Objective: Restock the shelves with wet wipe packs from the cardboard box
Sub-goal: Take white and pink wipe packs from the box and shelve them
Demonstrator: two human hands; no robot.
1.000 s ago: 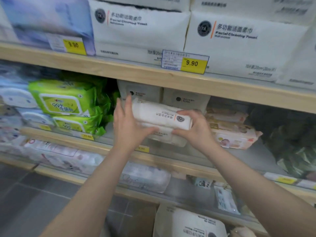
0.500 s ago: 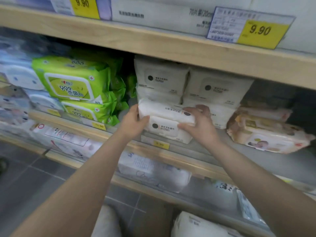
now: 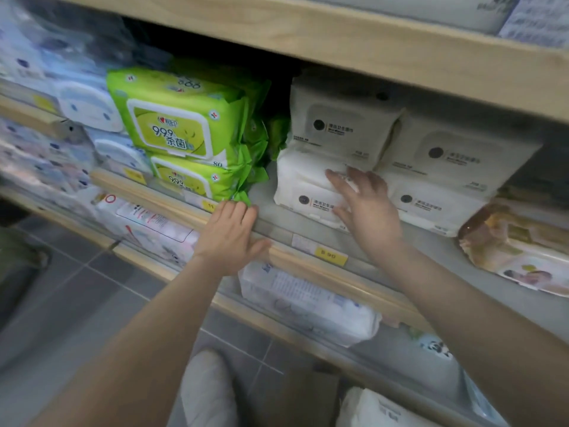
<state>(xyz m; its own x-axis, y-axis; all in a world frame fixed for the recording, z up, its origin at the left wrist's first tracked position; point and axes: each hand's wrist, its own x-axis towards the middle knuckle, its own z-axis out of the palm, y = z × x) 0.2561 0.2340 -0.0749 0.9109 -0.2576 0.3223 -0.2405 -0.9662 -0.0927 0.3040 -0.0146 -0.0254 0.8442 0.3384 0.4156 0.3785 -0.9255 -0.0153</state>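
A white wet wipe pack (image 3: pixel 301 177) lies on top of another white pack at the front of the middle shelf (image 3: pixel 277 223). My right hand (image 3: pixel 366 211) is spread flat against the front of these two packs, fingers straight. My left hand (image 3: pixel 229 235) rests on the shelf's wooden front lip, fingers laid over the edge, holding nothing. Behind and to the right stand more white packs (image 3: pixel 341 124) in stacks. At the bottom of the view more white packs (image 3: pixel 378 408) show; the box itself is hidden.
Green wipe packs (image 3: pixel 172 124) are stacked left of the white ones. Blue and white packs (image 3: pixel 89 103) fill the far left. A tan baby-wipe pack (image 3: pixel 520 248) lies at the right. A lower shelf carries a white pack (image 3: pixel 308 303). Grey floor tiles lie below.
The white pack went from both hands onto the lower white pack. My left hand let go and dropped to the shelf lip. My right hand opened flat against the packs.
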